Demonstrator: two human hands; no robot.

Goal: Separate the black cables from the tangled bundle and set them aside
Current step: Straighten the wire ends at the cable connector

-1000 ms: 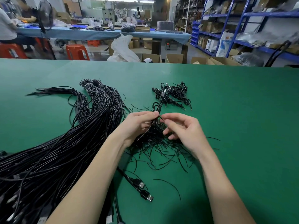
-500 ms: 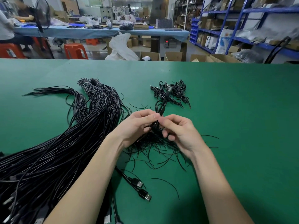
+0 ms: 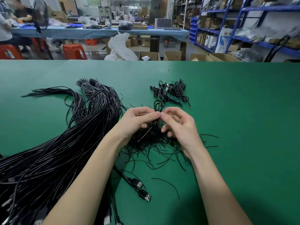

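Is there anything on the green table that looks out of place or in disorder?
Mostly no. One short black strand lies alone on the green table, apart from the loose pile under the hands. Two USB plugs stick out from the big cable bundle. Nothing looks damaged.

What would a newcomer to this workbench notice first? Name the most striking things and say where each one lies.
First, the two hands at the centre: the left hand and right hand meet fingertip to fingertip, pinching thin black cables above a loose tangle. Next, the thick bundle of long black cables sweeping across the left of the green table. A small knotted pile lies just beyond the hands, and two USB plugs lie near the front.
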